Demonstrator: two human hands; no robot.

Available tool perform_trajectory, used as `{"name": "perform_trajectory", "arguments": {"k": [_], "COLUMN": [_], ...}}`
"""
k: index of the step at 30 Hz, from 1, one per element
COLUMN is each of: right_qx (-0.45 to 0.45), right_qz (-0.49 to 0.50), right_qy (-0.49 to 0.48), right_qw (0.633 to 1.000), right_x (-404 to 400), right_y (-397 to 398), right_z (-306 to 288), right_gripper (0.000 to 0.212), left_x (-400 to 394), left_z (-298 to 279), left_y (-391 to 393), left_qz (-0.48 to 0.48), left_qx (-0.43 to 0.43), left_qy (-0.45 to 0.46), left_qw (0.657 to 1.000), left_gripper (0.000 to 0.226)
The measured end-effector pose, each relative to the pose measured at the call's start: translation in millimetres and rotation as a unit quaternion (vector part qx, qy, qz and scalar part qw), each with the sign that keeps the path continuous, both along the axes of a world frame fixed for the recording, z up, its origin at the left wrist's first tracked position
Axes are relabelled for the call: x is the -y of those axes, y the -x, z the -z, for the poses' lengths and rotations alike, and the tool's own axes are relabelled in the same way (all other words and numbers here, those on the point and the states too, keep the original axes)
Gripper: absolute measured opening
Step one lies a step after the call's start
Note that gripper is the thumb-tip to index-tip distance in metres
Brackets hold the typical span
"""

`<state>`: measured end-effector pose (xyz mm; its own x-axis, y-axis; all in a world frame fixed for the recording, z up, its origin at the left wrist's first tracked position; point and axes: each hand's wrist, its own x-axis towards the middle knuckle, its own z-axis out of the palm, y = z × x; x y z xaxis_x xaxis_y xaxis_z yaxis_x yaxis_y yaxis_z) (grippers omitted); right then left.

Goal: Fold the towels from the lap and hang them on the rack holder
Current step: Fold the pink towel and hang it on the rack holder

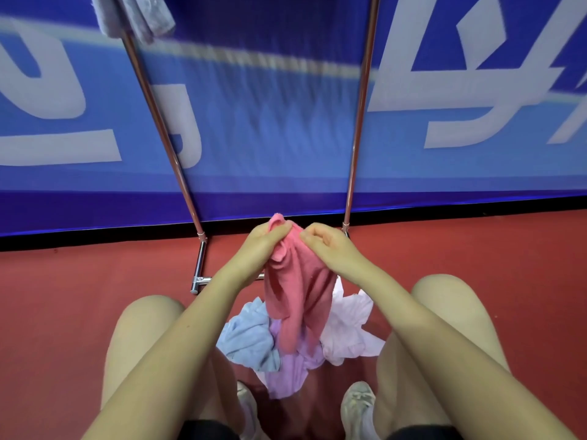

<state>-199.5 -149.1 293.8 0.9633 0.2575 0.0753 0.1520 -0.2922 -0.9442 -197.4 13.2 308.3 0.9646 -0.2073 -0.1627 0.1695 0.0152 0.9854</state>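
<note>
Holding the pink towel (297, 290) up w/ both hands, left hand (265, 242) & right hand (327, 246) fingers pinch its top edge, prob. to find corners; other towels (251, 336) wait on lap.

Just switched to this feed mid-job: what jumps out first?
Both hands, left hand and right hand, pinch the top of a pink towel held up at centre. Below it, blue, lilac and pale pink towels lie heaped between the knees. A grey towel hangs at upper left, by the rack.
</note>
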Motion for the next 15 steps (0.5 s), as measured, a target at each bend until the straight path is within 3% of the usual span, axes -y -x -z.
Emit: {"name": "perform_trajectory", "arguments": {"k": [7, 15], "right_qx": [-0.025, -0.095], "right_qz": [-0.031, -0.096], "right_qy": [0.061, 0.150], "right_qw": [0.997, 0.979], "right_x": [8.7, 9.2], "right_y": [0.8, 0.7], "right_z": [12.5, 28.0], "right_gripper": [0.038, 0.027], "left_x": [-13.5, -59.6], "left_z": [-1.4, 0.0], "left_y": [-15.3, -28.8], "left_qz": [-0.177, -0.349], "left_qx": [-0.046, 0.002], "left_qy": [0.150, 0.163], "left_qw": [0.972, 0.923], "left_gripper": [0.027, 0.025]}}
